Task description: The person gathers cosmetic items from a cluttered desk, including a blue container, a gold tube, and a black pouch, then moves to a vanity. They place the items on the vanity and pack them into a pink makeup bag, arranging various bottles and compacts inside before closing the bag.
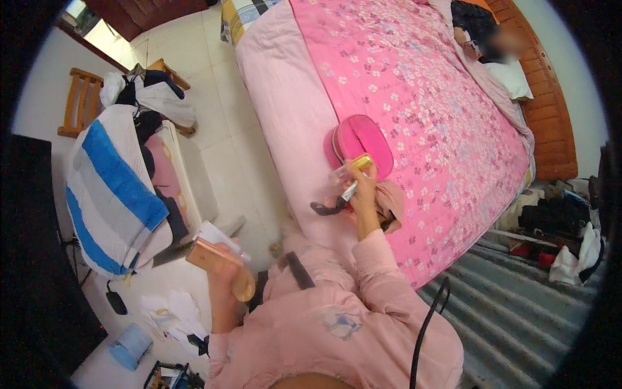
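My left hand (223, 279) is low on the left, gripping a flat rose-gold box (210, 255). A white flat item (219, 236) sticks out behind the box, and a round tan object (243, 287) shows by the palm. Over the bed's edge, my right hand (364, 189) holds a small gold-coloured item (361, 161), a clear plastic piece (338, 175) and a small white tube (349, 191). Right behind those fingers is a pink oval zip case (371, 138). Beside my right wrist lies a pale pink cloth or pouch (392, 197), partly hidden by the arm.
The bed carries a pink floral quilt (418, 97); a person (478, 34) is at its headboard. To the left are a striped towel (121, 180), a wooden chair (80, 102) and piled clothes. A blue bin (131, 346) stands lower left. Corrugated sheeting (510, 301) lies right.
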Tool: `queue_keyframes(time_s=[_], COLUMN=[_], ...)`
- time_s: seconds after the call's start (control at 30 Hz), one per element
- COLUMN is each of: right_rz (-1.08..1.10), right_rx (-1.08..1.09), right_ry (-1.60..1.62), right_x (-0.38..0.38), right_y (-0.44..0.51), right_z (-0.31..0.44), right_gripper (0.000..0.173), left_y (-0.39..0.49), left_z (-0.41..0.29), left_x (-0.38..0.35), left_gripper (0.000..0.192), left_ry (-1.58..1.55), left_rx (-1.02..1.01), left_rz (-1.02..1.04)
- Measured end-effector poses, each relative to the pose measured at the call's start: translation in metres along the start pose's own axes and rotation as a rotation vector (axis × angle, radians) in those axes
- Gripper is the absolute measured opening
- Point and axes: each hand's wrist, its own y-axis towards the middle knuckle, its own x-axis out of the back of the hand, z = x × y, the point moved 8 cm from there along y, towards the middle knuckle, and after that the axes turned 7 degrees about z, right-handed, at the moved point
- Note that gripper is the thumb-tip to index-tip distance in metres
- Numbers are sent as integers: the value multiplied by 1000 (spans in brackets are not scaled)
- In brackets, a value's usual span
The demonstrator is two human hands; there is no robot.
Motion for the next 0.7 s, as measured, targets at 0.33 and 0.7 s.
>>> queue_keyframes(time_s=[0.33, 0.7], right_rz=[-8, -366], right_rx=[-105, 397], right_ry=[147, -384], right_x=[19, 71], right_y=[8, 29], right_z=[-14, 119], right_gripper=[36, 36], left_y=[89, 111], left_z=[3, 20], left_x=[-85, -140], left_gripper=[63, 62], left_ry=[84, 85], left_rx=[137, 261], left_rz=[175, 342])
